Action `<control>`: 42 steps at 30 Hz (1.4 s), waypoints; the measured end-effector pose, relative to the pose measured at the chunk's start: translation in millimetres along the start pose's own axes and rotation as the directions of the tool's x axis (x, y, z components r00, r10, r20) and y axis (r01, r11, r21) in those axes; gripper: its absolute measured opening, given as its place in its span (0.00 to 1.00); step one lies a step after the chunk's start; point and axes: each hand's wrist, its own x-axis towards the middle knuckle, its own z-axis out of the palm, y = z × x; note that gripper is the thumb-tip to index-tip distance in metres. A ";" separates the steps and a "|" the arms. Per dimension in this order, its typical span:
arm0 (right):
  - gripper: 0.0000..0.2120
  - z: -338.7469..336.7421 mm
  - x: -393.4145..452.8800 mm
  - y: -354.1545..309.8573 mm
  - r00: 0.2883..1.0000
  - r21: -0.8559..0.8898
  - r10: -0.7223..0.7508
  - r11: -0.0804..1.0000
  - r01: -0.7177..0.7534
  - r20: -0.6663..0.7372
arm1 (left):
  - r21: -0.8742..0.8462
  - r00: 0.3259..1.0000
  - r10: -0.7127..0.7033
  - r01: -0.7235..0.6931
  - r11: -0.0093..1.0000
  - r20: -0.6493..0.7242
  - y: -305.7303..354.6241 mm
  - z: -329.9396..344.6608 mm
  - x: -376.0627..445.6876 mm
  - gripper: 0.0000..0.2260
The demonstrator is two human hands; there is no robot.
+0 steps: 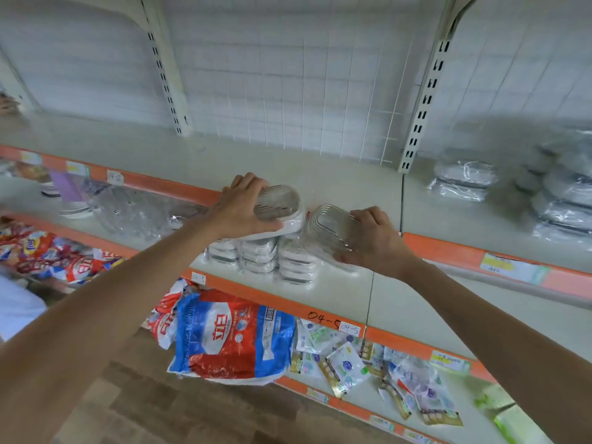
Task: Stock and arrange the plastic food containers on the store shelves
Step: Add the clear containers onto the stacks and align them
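My left hand (242, 209) grips a wrapped plastic food container (282, 203) with a white rim and ribbed clear lid, held level at the front edge of the upper shelf (288, 155). My right hand (373, 238) holds a second wrapped container (330, 225) tilted on its side, right beside the first. Below both hands, three short stacks of the same containers (259, 254) stand on the middle shelf (336, 290). More wrapped containers (464, 181) lie at the right on the upper shelf.
Orange price strips (448, 248) edge each shelf. Clear plastic ware (134, 209) fills the middle shelf's left part. A red and blue detergent bag (230, 341) and small sachets (346, 363) lie on the lower shelf. White slotted uprights (419, 107) divide the bays. A wood floor lies below.
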 end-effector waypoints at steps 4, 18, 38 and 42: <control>0.43 -29.8 -6.6 33.4 0.995 -0.065 0.056 0.996 -0.062 -0.080 | -0.009 0.997 0.074 -0.074 0.997 0.011 34.2 10.6 31.7 0.35; 0.46 -126.1 -5.9 163.7 0.974 -0.208 0.161 0.959 -0.193 -0.159 | 0.025 0.950 0.314 -0.314 0.949 0.001 170.4 30.7 154.4 0.34; 0.43 -227.7 106.2 214.6 0.944 -0.358 0.265 0.877 -0.320 -0.196 | -0.024 0.964 0.240 -0.244 0.969 -0.110 198.2 35.4 276.9 0.29; 0.40 -238.7 134.7 219.2 0.952 -0.477 0.303 0.832 -0.281 -0.033 | -0.091 0.969 0.234 -0.241 0.966 -0.078 205.4 41.3 297.2 0.29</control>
